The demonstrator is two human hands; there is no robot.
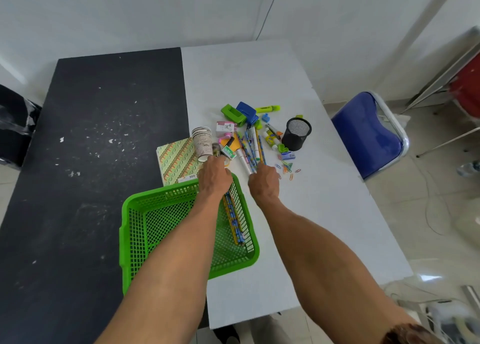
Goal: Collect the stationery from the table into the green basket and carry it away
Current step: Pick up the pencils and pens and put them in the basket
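Mid-collection: the right hand (263,185) curls round patterned wooden pencils (250,146) at mid-frame, the left hand (214,176) hides its grip; next, probably lifting them into the green plastic mesh basket (124,213) at lower centre.

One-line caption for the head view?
Left hand and right hand reach into scattered stationery beyond a green basket holding a few pencils.
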